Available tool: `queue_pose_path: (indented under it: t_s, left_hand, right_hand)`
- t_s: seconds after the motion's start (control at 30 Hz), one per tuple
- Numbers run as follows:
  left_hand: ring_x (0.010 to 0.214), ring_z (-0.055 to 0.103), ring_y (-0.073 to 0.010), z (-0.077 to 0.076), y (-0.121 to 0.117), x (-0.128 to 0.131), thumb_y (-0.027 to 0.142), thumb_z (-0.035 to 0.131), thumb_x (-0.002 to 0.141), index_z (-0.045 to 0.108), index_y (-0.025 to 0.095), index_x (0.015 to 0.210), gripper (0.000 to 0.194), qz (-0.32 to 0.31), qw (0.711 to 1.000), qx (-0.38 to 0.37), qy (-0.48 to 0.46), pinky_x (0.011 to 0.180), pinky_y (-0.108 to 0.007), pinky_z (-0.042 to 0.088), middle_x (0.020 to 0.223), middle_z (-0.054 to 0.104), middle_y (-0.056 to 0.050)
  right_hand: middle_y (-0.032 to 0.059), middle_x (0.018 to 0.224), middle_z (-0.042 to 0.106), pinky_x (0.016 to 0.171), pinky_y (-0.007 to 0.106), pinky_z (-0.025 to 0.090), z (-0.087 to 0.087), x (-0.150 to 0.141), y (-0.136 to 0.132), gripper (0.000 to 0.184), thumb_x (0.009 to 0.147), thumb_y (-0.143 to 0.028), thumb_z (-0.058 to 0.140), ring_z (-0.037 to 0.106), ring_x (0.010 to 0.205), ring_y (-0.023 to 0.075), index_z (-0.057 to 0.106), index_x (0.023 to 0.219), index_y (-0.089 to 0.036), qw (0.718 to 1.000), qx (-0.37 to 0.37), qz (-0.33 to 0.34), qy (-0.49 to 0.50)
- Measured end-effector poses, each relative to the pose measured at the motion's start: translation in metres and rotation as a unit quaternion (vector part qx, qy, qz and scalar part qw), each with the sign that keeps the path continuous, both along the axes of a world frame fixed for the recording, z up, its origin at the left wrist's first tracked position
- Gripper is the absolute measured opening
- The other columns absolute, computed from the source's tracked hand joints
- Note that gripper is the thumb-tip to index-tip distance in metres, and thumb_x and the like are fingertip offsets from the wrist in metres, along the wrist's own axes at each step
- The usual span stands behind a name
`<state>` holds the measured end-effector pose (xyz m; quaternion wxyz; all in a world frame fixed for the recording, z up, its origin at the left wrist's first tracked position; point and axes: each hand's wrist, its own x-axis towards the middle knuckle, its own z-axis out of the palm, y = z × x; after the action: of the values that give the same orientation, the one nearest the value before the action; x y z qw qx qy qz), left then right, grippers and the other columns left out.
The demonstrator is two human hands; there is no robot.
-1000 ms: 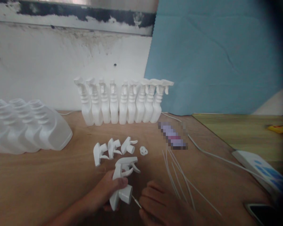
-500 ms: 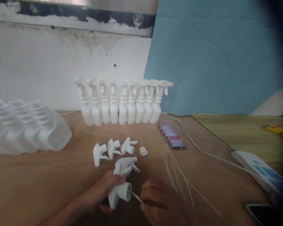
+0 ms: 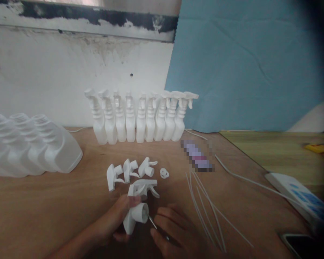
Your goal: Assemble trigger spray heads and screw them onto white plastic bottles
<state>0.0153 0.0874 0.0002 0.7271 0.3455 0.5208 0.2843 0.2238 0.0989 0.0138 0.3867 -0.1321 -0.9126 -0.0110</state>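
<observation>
A white spray head [image 3: 136, 215] is held over the near part of the table [image 3: 48, 205] by the left hand [image 3: 121, 216]. The left grip is clamped around its body; the collar is turned toward the right. A thin tool [image 3: 152, 222] is pinched by the right hand [image 3: 175, 228], that grip being closed on it. The tool's tip is placed at the mouth of the collar; depth of insertion cannot be told.

1 loose spray head [image 3: 151, 183] is seen just beyond the held piece; contact between them cannot be told. 3 further spray heads [image 3: 127, 171] are laid in a row farther back. Small white rings [image 3: 164, 174] are clustered just right of that row. Thin tubes [image 3: 212, 204] are spread loosely to the right of the right hand, some crossing. A purple object [image 3: 197, 154], pixelated, is positioned beyond the tubes.

Rear: 9 white bottles [image 3: 141, 127] with sprayers fitted are stood upright in a row near the wall [image 3: 70, 72]. Left: bare-necked bottles [image 3: 63, 151] are grouped closely together.
</observation>
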Motion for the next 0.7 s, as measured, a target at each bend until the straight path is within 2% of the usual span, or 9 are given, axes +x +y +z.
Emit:
queue_pose_path:
  t_s: [0.13, 0.23, 0.27, 0.37, 0.4, 0.47, 0.5, 0.6, 0.7]
  left_hand:
    - [0.029, 0.029, -0.0051, 0.001, 0.001, -0.002, 0.077, 0.053, 0.063, 0.046, 0.021, 0.08, 0.06, -0.032, 0.999, -0.018, 0.025, 0.024, -0.014, 0.014, 0.045, 0.043, 0.008]
    - [0.027, 0.024, -0.0036, 0.001, 0.001, -0.003, 0.076, 0.055, 0.063, 0.045, 0.021, 0.079, 0.059, -0.061, 0.998, 0.015, 0.024, 0.022, -0.014, 0.018, 0.045, 0.043, 0.008]
    - [0.027, 0.025, -0.0035, 0.001, 0.001, -0.003, 0.075, 0.056, 0.064, 0.045, 0.02, 0.08, 0.058, -0.072, 0.997, 0.032, 0.025, 0.022, -0.014, 0.019, 0.046, 0.044, 0.008]
    - [0.028, 0.031, -0.004, -0.002, 0.0, -0.006, 0.07, 0.059, 0.067, 0.047, 0.019, 0.08, 0.055, -0.105, 0.992, 0.067, 0.024, 0.023, -0.014, 0.023, 0.047, 0.048, 0.006]
    - [0.028, 0.032, -0.004, -0.003, 0.0, -0.007, 0.069, 0.06, 0.067, 0.049, 0.018, 0.08, 0.054, -0.116, 0.99, 0.074, 0.018, 0.024, -0.014, 0.024, 0.048, 0.049, 0.005]
    - [0.028, 0.032, -0.0035, -0.004, 0.0, -0.009, 0.067, 0.061, 0.068, 0.051, 0.016, 0.075, 0.052, -0.141, 0.986, 0.087, 0.004, 0.024, -0.014, 0.025, 0.046, 0.048, 0.005]
    - [0.028, 0.032, -0.0035, -0.004, 0.0, -0.01, 0.066, 0.061, 0.068, 0.052, 0.016, 0.073, 0.051, -0.151, 0.985, 0.088, -0.001, 0.025, -0.013, 0.025, 0.046, 0.047, 0.005]
    - [0.028, 0.032, -0.0034, -0.004, -0.001, -0.009, 0.07, 0.064, 0.063, 0.052, 0.015, 0.064, 0.056, -0.15, 0.986, 0.073, -0.009, 0.023, -0.013, 0.022, 0.044, 0.045, 0.004]
    - [0.026, 0.027, -0.0029, -0.002, -0.003, -0.006, 0.079, 0.058, 0.059, 0.049, 0.017, 0.068, 0.063, -0.11, 0.993, 0.05, -0.009, 0.022, -0.013, 0.018, 0.041, 0.042, 0.007]
  right_hand:
    - [0.0071, 0.085, 0.068, 0.075, 0.03, 0.054, 0.014, 0.003, -0.006, 0.016, 0.092, -0.01, 0.052, 0.062, 0.087, 0.0178, 0.06, 0.102, -0.018, 0.987, -0.148, 0.063, 0.022]
    - [0.0048, 0.084, 0.065, 0.074, 0.03, 0.054, 0.04, 0.01, -0.008, 0.018, 0.091, -0.01, 0.051, 0.061, 0.083, 0.017, 0.06, 0.097, -0.024, 0.951, -0.298, 0.063, 0.048]
    - [0.0049, 0.084, 0.065, 0.074, 0.029, 0.054, 0.049, 0.012, -0.008, 0.018, 0.09, -0.01, 0.052, 0.062, 0.082, 0.017, 0.061, 0.097, -0.025, 0.947, -0.312, 0.062, 0.051]
    - [0.0067, 0.094, 0.07, 0.081, 0.03, 0.053, 0.063, 0.017, -0.002, 0.025, 0.089, -0.01, 0.056, 0.065, 0.088, 0.0177, 0.065, 0.105, -0.027, 0.919, -0.378, 0.084, -0.066]
    - [0.0066, 0.093, 0.07, 0.078, 0.029, 0.053, 0.06, 0.017, 0.0, 0.022, 0.09, -0.012, 0.056, 0.065, 0.085, 0.017, 0.066, 0.104, -0.027, 0.912, -0.4, 0.083, -0.028]
    - [0.0029, 0.075, 0.064, 0.063, 0.025, 0.051, 0.046, 0.015, 0.004, 0.013, 0.092, -0.029, 0.056, 0.062, 0.068, 0.0148, 0.068, 0.094, -0.026, 0.885, -0.418, 0.186, 0.083]
    - [0.0015, 0.071, 0.062, 0.06, 0.025, 0.049, 0.036, 0.013, 0.004, 0.017, 0.092, -0.037, 0.056, 0.06, 0.064, 0.014, 0.069, 0.09, -0.025, 0.867, -0.432, 0.214, 0.128]
    - [0.0035, 0.083, 0.066, 0.07, 0.029, 0.051, 0.014, 0.009, -0.001, 0.023, 0.092, -0.044, 0.056, 0.065, 0.076, 0.0164, 0.069, 0.091, -0.025, 0.822, -0.531, 0.178, 0.102]
    - [0.0048, 0.096, 0.067, 0.079, 0.03, 0.052, 0.009, 0.009, -0.007, 0.02, 0.092, -0.043, 0.056, 0.067, 0.088, 0.0172, 0.067, 0.099, -0.027, 0.829, -0.529, 0.165, 0.072]
